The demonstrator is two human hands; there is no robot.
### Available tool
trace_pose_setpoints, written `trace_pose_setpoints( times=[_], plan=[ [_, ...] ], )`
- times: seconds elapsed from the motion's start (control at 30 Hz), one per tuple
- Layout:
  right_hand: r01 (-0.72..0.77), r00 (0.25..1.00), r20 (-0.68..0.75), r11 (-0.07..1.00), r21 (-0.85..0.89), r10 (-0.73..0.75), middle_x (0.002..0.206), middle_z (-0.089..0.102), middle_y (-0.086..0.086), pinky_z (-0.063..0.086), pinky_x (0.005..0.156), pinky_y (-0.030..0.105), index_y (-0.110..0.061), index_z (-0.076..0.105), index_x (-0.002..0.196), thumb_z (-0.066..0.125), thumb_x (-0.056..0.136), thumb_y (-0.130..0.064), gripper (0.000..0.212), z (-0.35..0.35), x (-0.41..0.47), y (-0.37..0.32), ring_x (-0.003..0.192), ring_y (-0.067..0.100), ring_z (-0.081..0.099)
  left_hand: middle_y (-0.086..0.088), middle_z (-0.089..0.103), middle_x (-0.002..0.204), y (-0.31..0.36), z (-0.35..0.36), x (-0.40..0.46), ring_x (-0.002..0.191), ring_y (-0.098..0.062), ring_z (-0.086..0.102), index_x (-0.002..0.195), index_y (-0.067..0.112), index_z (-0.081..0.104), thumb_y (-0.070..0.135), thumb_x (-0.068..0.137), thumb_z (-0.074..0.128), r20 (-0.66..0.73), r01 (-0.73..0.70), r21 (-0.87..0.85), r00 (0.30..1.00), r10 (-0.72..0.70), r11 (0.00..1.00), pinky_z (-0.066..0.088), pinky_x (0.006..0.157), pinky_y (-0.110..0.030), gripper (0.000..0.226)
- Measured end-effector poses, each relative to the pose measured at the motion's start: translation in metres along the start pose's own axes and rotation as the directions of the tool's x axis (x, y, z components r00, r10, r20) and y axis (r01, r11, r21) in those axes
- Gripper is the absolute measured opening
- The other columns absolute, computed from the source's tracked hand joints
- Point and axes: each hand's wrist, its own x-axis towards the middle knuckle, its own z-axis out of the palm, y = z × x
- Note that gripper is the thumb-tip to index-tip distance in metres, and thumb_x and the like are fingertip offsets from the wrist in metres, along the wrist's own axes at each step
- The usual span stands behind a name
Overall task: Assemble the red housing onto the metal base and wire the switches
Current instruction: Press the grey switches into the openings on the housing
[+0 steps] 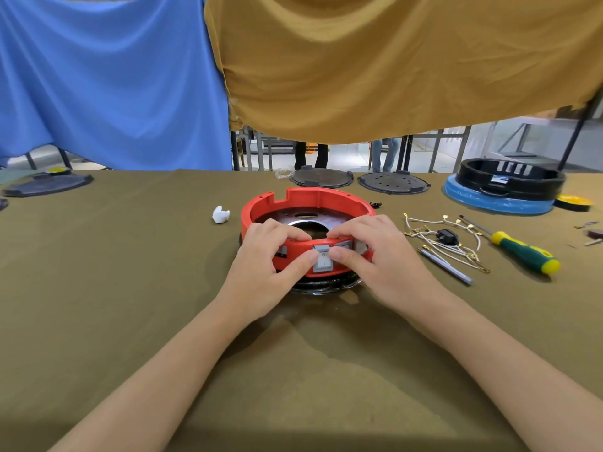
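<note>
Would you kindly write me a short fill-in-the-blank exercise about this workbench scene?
1. Both hands, left and right, press a grey ____ into the housing.
2. The housing is coloured ____.
3. The screwdriver lies on the person's ____ side.
4. The wires have ____ been connected to the housing.

Missing words: switch; red; right; not
</note>
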Motion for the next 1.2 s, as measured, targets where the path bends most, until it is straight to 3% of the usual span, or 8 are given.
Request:
trace_pose_setpoints(
  times=[0.17,0.4,0.5,0.63,0.8,0.93,1.2],
  plan=[
    [-0.017,1.000,-0.025,1.000,-0.011,0.017,0.105,0.062,-0.017,0.043,0.096,0.045,-0.028,0.069,0.110,0.064,0.090,-0.041,0.025,0.002,0.003,-0.002,0.108,0.004,0.044,0.011,0.061,0.100,0.004,0.001,0.001,0.105,-0.008,0.048,0.104,0.025,0.068,0.043,0.086,0.061,-0.016,0.020,-0.009,1.000,-0.021,1.000,0.042,0.088,-0.020,0.027],
    [-0.022,0.999,-0.024,0.999,-0.041,0.021,0.096,0.061,-0.016,0.043,0.093,0.045,-0.027,0.069,0.101,0.068,0.088,-0.036,0.016,0.000,0.008,-0.006,0.101,0.007,0.045,0.011,0.059,0.097,0.009,0.001,0.002,0.101,-0.009,0.047,0.102,0.021,0.068,0.043,0.086,0.058,-0.007,0.055,-0.004,0.998,-0.055,0.998,0.044,0.088,-0.030,0.028],
    [-0.015,0.999,-0.037,0.998,-0.060,0.013,0.090,0.058,-0.017,0.044,0.090,0.043,-0.026,0.068,0.096,0.069,0.088,-0.036,0.012,0.001,0.010,-0.009,0.097,0.008,0.045,0.010,0.059,0.093,0.011,0.003,0.004,0.097,-0.007,0.046,0.097,0.020,0.068,0.032,0.092,0.067,-0.041,0.062,-0.008,0.997,-0.063,0.998,0.044,0.087,-0.033,0.013],
    [-0.008,0.999,-0.041,0.999,-0.047,0.007,0.093,0.058,-0.015,0.044,0.090,0.041,-0.025,0.067,0.099,0.067,0.090,-0.036,0.014,0.003,0.007,-0.008,0.098,0.008,0.044,0.010,0.060,0.095,0.010,0.003,0.004,0.098,-0.003,0.046,0.099,0.020,0.068,0.026,0.093,0.068,-0.044,0.050,0.011,0.998,-0.049,0.999,0.040,0.085,-0.023,0.008],
    [-0.027,0.999,-0.042,0.997,0.071,0.030,0.108,0.059,-0.014,0.041,0.098,0.041,-0.026,0.067,0.111,0.060,0.094,-0.037,0.021,0.003,-0.002,-0.005,0.111,0.006,0.043,0.008,0.060,0.105,0.010,-0.003,-0.001,0.106,-0.010,0.047,0.109,0.021,0.067,0.032,0.086,0.061,0.027,0.014,0.007,1.000,-0.014,1.000,0.037,0.091,-0.015,0.026],
    [-0.042,0.999,0.000,0.997,0.069,0.043,0.119,0.056,-0.012,0.038,0.105,0.041,-0.025,0.062,0.120,0.064,0.092,-0.027,0.028,0.001,-0.005,-0.004,0.120,0.007,0.038,0.006,0.056,0.111,0.011,-0.004,-0.002,0.108,-0.018,0.044,0.115,0.021,0.063,0.030,0.080,0.060,0.082,0.007,0.078,0.997,-0.014,0.997,0.039,0.096,-0.027,0.037],
    [-0.036,0.999,0.028,0.999,0.019,0.036,0.118,0.055,-0.012,0.041,0.100,0.042,-0.027,0.059,0.119,0.071,0.087,-0.028,0.034,-0.001,-0.007,-0.004,0.117,0.009,0.038,0.005,0.056,0.105,0.013,-0.003,-0.002,0.105,-0.020,0.043,0.113,0.023,0.062,0.031,0.079,0.058,0.078,0.030,0.098,0.996,-0.038,0.995,0.042,0.093,-0.046,0.035]
  ],
)
